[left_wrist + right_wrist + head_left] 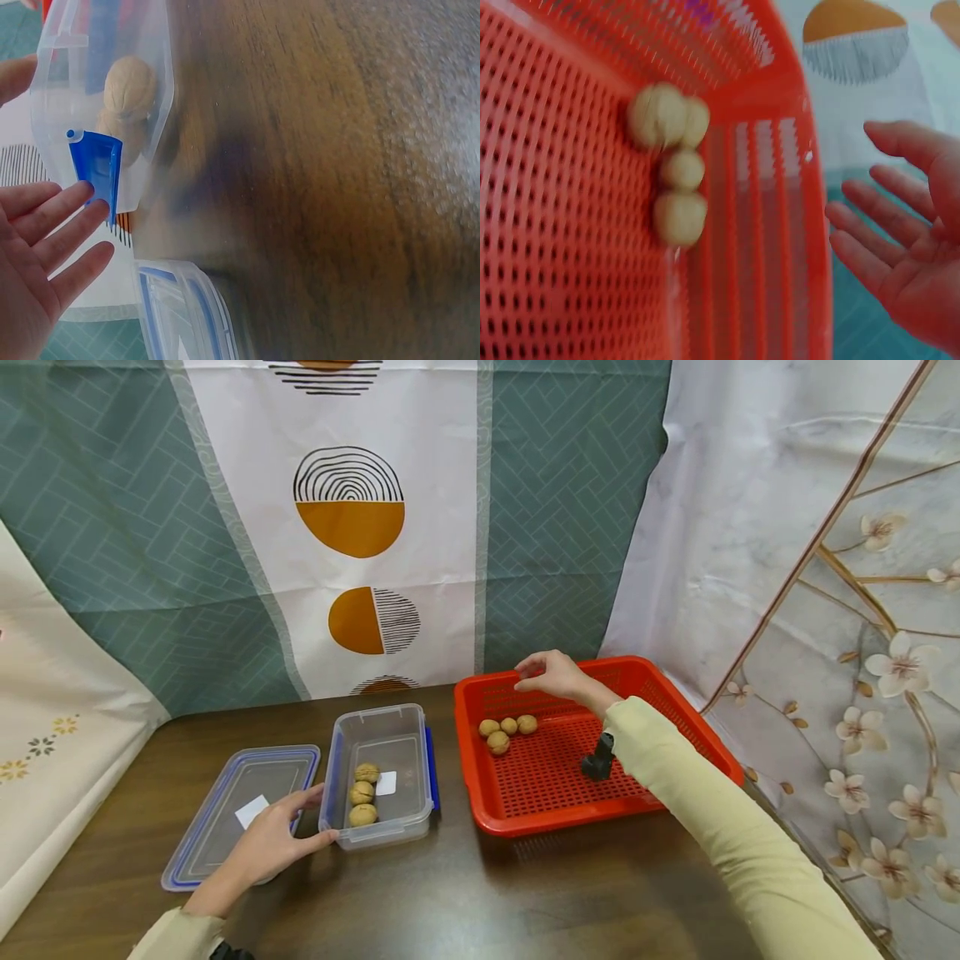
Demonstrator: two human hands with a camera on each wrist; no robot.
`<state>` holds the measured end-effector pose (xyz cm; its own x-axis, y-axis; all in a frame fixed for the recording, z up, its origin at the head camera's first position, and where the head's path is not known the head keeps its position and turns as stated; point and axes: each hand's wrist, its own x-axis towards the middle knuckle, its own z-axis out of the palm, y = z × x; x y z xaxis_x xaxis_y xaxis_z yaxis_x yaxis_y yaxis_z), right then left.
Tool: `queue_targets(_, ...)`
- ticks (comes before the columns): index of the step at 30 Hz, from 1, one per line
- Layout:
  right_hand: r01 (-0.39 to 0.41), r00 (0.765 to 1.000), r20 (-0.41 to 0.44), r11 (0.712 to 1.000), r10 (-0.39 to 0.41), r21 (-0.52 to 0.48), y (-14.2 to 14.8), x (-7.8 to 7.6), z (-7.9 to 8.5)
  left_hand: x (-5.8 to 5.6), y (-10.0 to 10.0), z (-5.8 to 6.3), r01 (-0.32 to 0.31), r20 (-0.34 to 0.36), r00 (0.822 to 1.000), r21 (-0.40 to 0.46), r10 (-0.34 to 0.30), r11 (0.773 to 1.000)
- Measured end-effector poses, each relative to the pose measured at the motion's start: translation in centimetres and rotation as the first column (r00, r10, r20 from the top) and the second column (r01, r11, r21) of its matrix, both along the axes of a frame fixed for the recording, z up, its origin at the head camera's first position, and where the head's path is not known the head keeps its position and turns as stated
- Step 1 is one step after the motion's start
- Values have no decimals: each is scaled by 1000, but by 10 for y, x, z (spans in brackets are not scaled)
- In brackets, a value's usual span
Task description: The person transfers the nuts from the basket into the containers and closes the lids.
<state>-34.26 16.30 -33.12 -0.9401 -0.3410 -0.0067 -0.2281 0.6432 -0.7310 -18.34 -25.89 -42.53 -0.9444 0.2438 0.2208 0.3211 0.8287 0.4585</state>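
Note:
A clear plastic food container (401,752) stands on the table with three walnuts (362,792) in a row along its left side. My left hand (270,839) is at the container's near left corner, fingers extended along its side and thumb at the front edge. In the left wrist view, straight fingertips touch a blue latch (97,165) on the container. My right hand (553,678) hovers over the far part of a red plastic basket (517,827), fingers loosely bent and nothing held. Several walnuts (498,742) cluster in the basket's left end.
Left of the container lies its clear lid (225,827) with a blue seal, partly behind my left hand. A white label (386,783) shows in the container. Patterned cloth (420,543) hangs behind the dark wooden table (420,893), and a floral cloth (847,735) borders it on the right.

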Motion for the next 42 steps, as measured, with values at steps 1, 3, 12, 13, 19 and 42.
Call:
queue_targets(1, -16, 1000, 3, 1000, 16, 5, 5, -1, -3, 0, 0, 0, -2, -1, 1000, -2, 2, 1000)
queue_targets(3, -30, 999, 19, 1000, 30, 8, 12, -4, -10, 0, 0, 0, -4, -1, 1000, -1, 4, 1000)
queue_targets(12, -74, 996, 48, 997, 73, 27, 29, -10, -39, -1, -1, -2, -3, 13, 1000, -1, 3, 1000)
queue_targets(13, -78, 996, 50, 996, 76, 34, 29, -10, -42, -1, -1, -2, -3, 16, 1000, 0, 3, 1000)
queue_targets(19, -98, 992, 82, 993, 93, 62, 25, -11, -63, 0, -2, 0, -8, 30, 1000, 3, 8, 1000)
queue_targets(42, -13, 999, -28, 983, 19, 185, 6, -12, -81, 0, -2, -1, -7, 31, 999, 11, 7, 1000)
